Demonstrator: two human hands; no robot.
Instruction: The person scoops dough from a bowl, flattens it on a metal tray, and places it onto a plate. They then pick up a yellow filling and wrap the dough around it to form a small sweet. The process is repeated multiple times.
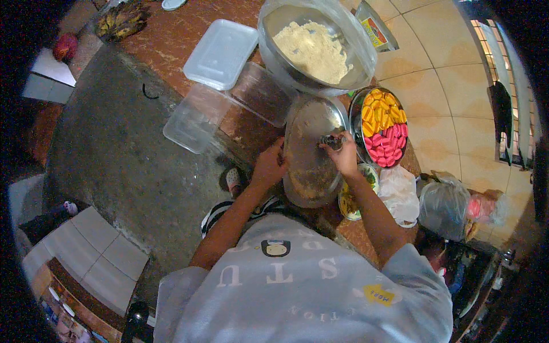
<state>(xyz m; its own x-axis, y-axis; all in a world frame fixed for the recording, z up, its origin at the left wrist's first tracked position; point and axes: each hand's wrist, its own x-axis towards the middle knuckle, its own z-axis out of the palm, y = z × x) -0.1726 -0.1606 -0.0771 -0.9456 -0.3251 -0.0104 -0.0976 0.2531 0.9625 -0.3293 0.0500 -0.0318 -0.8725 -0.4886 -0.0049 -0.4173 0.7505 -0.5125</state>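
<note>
The pale grey T-shirt [246, 306] bears white lettering [279, 274] (plus yellow print [378, 294]).

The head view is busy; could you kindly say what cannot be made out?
In the head view:
Small dark thing in the right hand: too small to identify.
Left hand: shadow hides whether it grips the metal tray.
Bowl: far rim cut off by the top edge.
White bag: contents hidden by its plastic.

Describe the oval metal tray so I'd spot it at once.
Start from the big metal bowl of pale powder. Just below it in the picture, with the right hand over it, lies the oval metal tray. Unlike the neighbouring dish of yellow and pink pieces, it is long and shows brownish smears.
</note>
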